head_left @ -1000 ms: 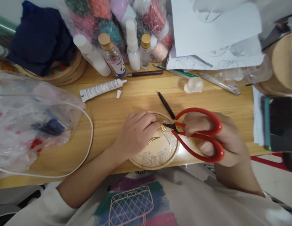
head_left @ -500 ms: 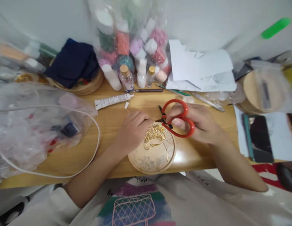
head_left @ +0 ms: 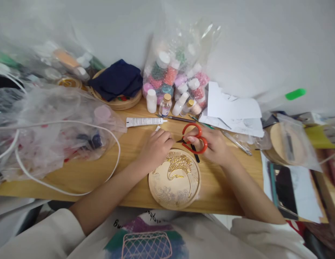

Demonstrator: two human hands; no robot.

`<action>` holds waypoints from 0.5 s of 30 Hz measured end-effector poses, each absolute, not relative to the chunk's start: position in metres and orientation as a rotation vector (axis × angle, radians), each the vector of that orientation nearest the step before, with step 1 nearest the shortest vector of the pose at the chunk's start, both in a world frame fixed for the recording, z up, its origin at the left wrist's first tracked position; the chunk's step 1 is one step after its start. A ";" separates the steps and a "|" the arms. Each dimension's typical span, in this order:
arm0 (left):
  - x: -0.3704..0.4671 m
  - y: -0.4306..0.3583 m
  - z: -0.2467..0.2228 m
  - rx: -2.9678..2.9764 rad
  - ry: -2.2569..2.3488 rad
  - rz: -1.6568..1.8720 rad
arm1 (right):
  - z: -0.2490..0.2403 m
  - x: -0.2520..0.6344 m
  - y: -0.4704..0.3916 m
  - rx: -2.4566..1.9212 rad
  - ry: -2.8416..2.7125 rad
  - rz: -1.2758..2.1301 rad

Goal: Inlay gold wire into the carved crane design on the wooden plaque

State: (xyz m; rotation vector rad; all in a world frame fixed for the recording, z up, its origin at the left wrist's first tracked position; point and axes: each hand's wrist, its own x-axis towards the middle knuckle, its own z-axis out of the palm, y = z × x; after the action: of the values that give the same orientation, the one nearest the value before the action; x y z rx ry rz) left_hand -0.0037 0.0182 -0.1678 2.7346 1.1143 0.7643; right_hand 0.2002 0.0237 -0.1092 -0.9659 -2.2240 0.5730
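Observation:
My right hand (head_left: pixel 213 145) grips small scissors (head_left: pixel 202 143) by their red handles. The dark blades point left toward my left hand. A thin black tool (head_left: pixel 196 154), its kind unclear, shows below the handles; whether the hand holds it too I cannot tell. My left hand (head_left: pixel 156 148) is closed, fingers curled, at the upper left rim of a round wooden board (head_left: pixel 167 201). What its fingertips hold, if anything, is hidden. On the board a gold crane design (head_left: pixel 181 165) stands out above drawn wave lines.
Behind my left hand lie a white tube (head_left: pixel 144 122) and its small cap (head_left: pixel 157 128). Little bottles (head_left: pixel 165 105) stand by a bag of coloured jars (head_left: pixel 170 72). A plastic bag and white cable (head_left: pixel 117 144) fill the left; papers (head_left: pixel 232 104) and a phone (head_left: pixel 285 190) are right.
The view has shifted, so the desk items sit lower in the picture. The scissors' blades now look closer together, still beside my left hand.

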 end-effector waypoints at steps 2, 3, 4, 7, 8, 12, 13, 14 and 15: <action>-0.004 0.018 -0.167 2.738 1.110 0.752 | -0.111 0.202 0.021 -0.947 -2.216 0.561; -0.004 0.018 -0.167 2.740 1.104 0.746 | -0.111 0.202 0.020 -0.946 -2.210 0.562; -0.004 0.018 -0.167 2.740 1.100 0.738 | -0.112 0.203 0.020 -0.952 -2.205 0.566; -0.005 0.018 -0.167 2.732 1.093 0.732 | -0.115 0.204 0.018 -1.040 -2.137 0.579; -0.005 0.018 -0.167 2.729 1.093 0.733 | -0.116 0.206 0.017 -1.092 -2.080 0.590; -0.007 0.019 -0.167 2.717 1.093 0.730 | -0.113 0.222 0.011 -1.323 -1.745 0.536; -0.008 0.020 -0.167 2.712 1.094 0.736 | -0.108 0.229 0.008 -1.361 -1.681 0.475; -0.008 0.020 -0.166 2.710 1.095 0.741 | -0.102 0.237 0.003 -1.389 -1.645 0.400; -0.008 0.020 -0.166 2.710 1.095 0.751 | -0.095 0.245 -0.003 -1.412 -1.647 0.319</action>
State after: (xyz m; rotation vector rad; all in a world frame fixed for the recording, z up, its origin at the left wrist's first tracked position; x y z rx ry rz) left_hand -0.0078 0.0197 -0.1655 2.7098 1.0946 0.7505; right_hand 0.2454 -0.0025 -0.0952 -1.4119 -1.6466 0.3187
